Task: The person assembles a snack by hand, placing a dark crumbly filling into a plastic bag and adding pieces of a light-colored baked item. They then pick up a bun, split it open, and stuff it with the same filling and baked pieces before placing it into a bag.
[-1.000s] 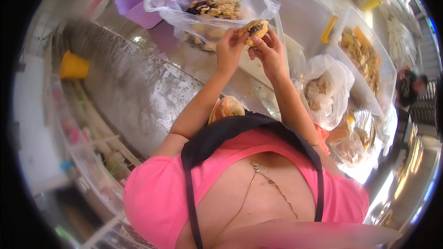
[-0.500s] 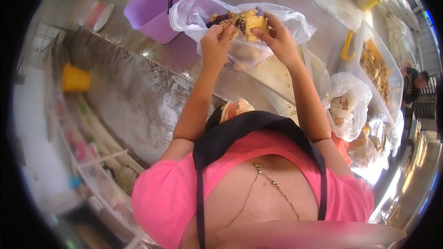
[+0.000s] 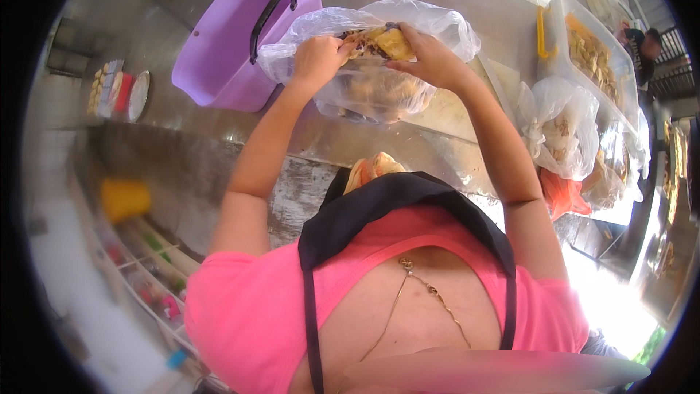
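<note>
A clear plastic bag [image 3: 379, 102] stands on the table in front of me with its mouth open, holding yellowish pieces in its lower part. At the mouth, my right hand [image 3: 426, 58] has thumb and fingers around a crumbly yellow-and-dark piece of what looks like cake or bread [image 3: 394, 42]. My left hand [image 3: 319, 60] is closed at the left end of the same yellow-and-dark food, fingertips on its darker part. Whether it is one piece or two pressed together I cannot tell. The far rim of the bag rises behind both hands.
A purple tote basket [image 3: 226, 51] with a black handle stands left of the bag. Rightward are a clear tub [image 3: 590, 58] of yellowish pieces, a yellow handle-shaped thing [image 3: 544, 33] and filled plastic bags [image 3: 560, 128]. A yellow bucket [image 3: 124, 199] sits lower left. Another person [image 3: 645, 47] is at far right.
Both hands have come down from above the bag into its mouth with the food. The left hand's fingers moved further onto it. The whole view has shifted, bringing more of the purple basket in.
</note>
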